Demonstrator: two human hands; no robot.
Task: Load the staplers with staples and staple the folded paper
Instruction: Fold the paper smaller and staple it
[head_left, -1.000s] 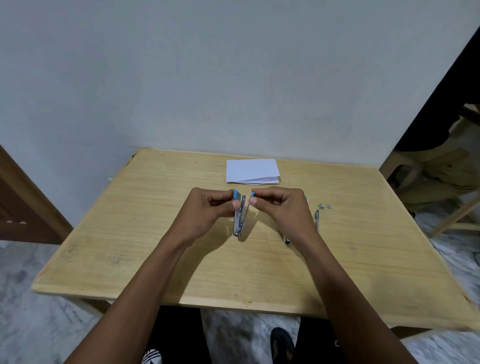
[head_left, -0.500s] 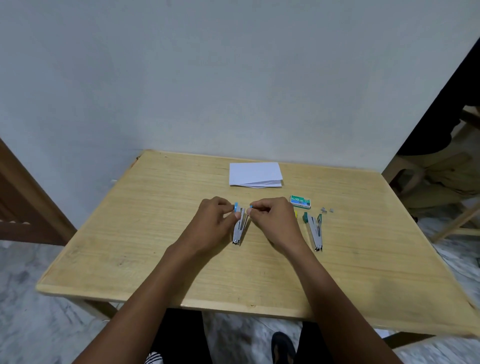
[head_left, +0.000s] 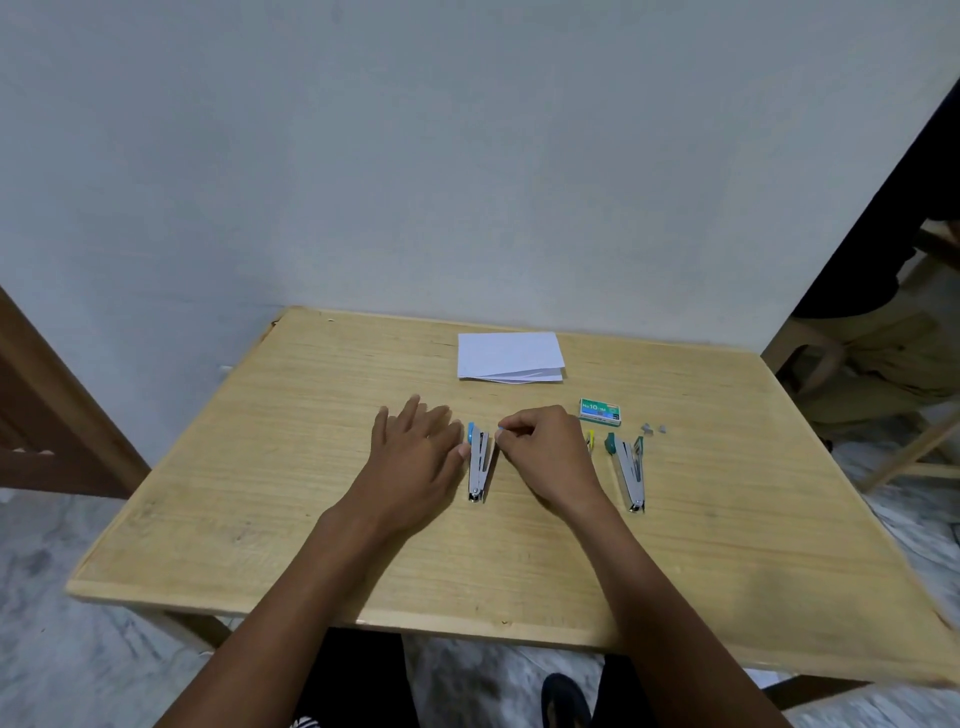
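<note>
A blue-tipped metal stapler (head_left: 479, 465) lies opened on the wooden table (head_left: 291, 467) between my hands. My left hand (head_left: 415, 457) lies flat with straight, spread fingers, and its thumb touches the stapler's left side. My right hand (head_left: 545, 452) has curled fingers that pinch the stapler's blue-tipped arm at its far end. A green-tipped stapler (head_left: 629, 473) lies opened to the right. A yellow stapler (head_left: 589, 440) peeks out from behind my right hand. The folded white paper (head_left: 509, 356) sits at the back, with a green staple box (head_left: 600, 410) to its front right.
A few loose staple strips (head_left: 653, 428) lie beside the green-tipped stapler. A wall stands directly behind the table. A wooden chair (head_left: 883, 364) is at the right and wooden furniture (head_left: 47, 415) at the left.
The blue-tipped stapler came down from my raised hands onto the table. My left hand let go of it and spread flat to its left. My right hand still pinches it.
</note>
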